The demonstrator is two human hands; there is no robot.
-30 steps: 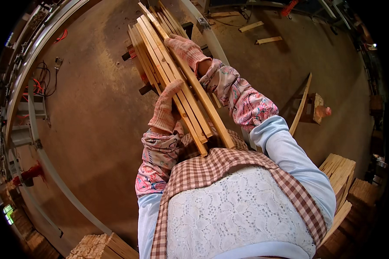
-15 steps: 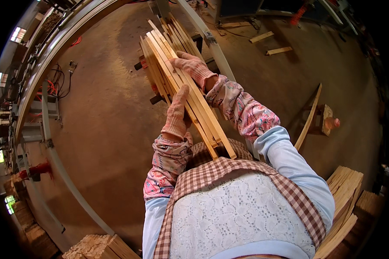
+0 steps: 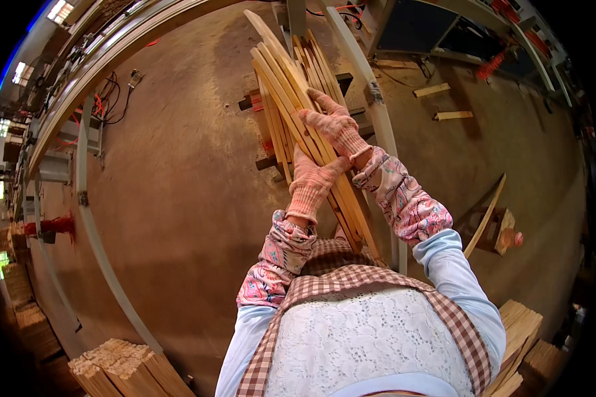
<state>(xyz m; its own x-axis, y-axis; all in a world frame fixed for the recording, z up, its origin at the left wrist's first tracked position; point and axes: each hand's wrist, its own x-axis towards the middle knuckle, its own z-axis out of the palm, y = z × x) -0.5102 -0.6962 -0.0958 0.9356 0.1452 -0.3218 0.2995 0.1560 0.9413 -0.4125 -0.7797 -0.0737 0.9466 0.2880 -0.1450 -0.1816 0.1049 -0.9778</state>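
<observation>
Both my hands wear pink-orange knit gloves and grip a bundle of long, pale wooden strips (image 3: 286, 74) that runs from far away toward my waist. My left hand (image 3: 313, 183) is wrapped round the bundle from the left, with its thumb side reaching across the top. Just beyond it, my right hand (image 3: 338, 126) closes over the right side, its fingertips on the upper strip. One strip on top sticks out farther at the far end than those under it. More wooden strips (image 3: 271, 119) lie beneath on dark supports (image 3: 267, 163), partly hidden by the bundle.
A grey metal rail (image 3: 377, 99) runs close by on the right. Loose wood pieces (image 3: 432, 90) lie on the floor, and a long strip (image 3: 487, 215) leans by a small wooden block. Stacked timber (image 3: 122, 367) stands near left, more (image 3: 516, 324) near right. Cables (image 3: 116, 96) lie far left.
The left hand has turned across the top of the bundle, and the two hands are closer together. The top strip now extends farther out at the far end. My view has shifted leftward.
</observation>
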